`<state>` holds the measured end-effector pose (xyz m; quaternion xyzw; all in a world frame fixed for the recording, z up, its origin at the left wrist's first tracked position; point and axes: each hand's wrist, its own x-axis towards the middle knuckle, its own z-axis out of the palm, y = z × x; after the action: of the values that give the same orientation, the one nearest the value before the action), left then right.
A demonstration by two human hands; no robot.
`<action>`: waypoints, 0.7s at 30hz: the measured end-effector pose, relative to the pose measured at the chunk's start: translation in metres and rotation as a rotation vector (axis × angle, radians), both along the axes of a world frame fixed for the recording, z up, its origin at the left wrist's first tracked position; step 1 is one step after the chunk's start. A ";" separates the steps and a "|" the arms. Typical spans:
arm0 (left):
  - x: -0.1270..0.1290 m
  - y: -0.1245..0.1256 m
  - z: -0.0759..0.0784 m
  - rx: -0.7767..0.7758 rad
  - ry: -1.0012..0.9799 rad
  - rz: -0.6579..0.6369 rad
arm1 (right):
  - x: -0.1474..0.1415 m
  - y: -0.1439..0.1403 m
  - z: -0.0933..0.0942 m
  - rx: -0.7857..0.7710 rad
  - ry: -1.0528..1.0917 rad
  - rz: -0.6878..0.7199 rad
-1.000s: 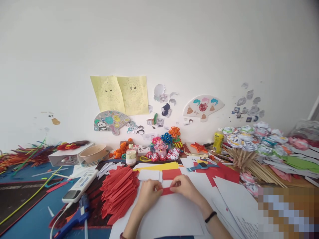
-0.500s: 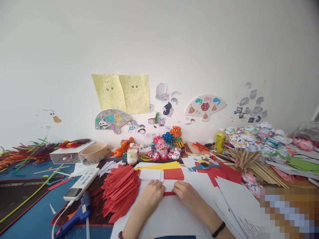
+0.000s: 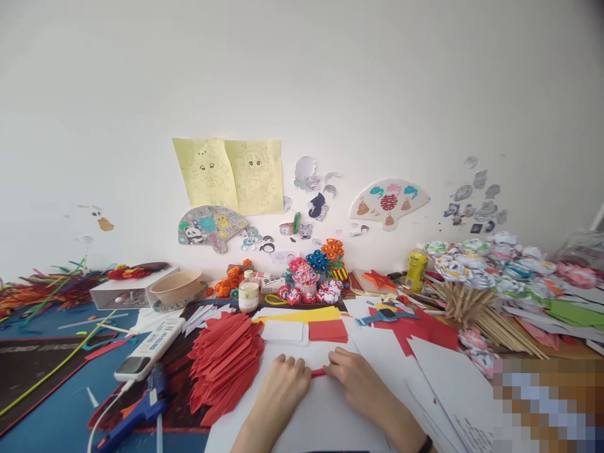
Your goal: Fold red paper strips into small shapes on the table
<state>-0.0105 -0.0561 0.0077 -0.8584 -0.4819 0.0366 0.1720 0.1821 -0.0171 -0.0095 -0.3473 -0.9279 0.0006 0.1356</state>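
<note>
Fingers (image 3: 336, 365) pin red paper strip (image 3: 318, 372) lying left-right.

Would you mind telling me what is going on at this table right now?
A person is pressing a small red paper strip flat on a white sheet with both hands: left hand and right hand cover its ends. A pile of folded red pieces lies to the left, a glue gun beyond it.

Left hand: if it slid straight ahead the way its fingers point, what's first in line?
Probably the small white paper stack, lying just beyond the left hand, with the yellow sheet behind it. Depth is unclear, so the red folded-paper pile beside it might be brushed.
</note>
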 end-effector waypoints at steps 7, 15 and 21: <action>0.002 0.012 -0.014 0.063 0.023 -0.050 | -0.001 0.003 -0.003 -0.033 0.027 -0.038; -0.002 0.001 -0.008 -0.033 -0.022 0.001 | 0.000 0.000 -0.005 0.020 0.097 -0.074; -0.014 -0.017 -0.004 0.017 -0.332 0.167 | -0.005 0.001 -0.001 -0.006 0.147 -0.071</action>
<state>-0.0244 -0.0734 0.0037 -0.8081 -0.5736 -0.0953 0.0937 0.1774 -0.0162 -0.0101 -0.3796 -0.9025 0.0243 0.2021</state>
